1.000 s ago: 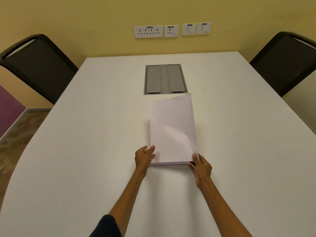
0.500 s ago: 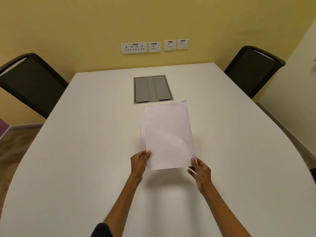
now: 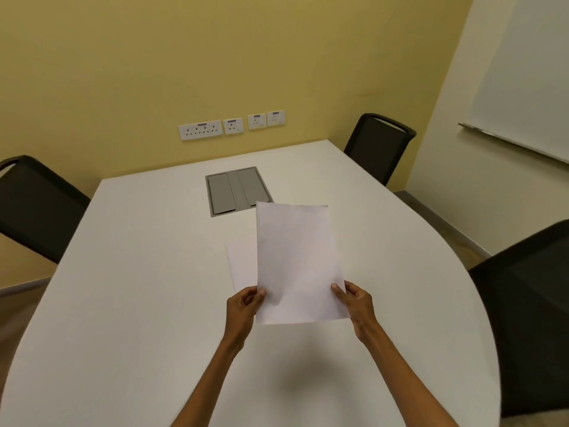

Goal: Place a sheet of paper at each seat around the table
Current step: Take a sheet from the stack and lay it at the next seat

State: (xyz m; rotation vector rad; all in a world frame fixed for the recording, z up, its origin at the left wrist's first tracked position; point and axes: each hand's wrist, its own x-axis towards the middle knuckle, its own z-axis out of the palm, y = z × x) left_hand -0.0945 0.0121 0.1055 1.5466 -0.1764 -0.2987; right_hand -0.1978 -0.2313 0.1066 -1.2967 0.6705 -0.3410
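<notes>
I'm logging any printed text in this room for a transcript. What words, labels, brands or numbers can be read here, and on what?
No text can be read.
Small purple labels on the white wall socket plates: too small and blurred to read.
White sheet of paper held in the left hand and right hand: blank on the visible side.
White stack of paper on the white table: no print visible.
Grey cable hatch: no markings.

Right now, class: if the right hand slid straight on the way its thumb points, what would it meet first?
The right hand points leftward across the held sheet, so it would likely first meet the left hand pinching the opposite edge, though depth is uncertain.
</notes>
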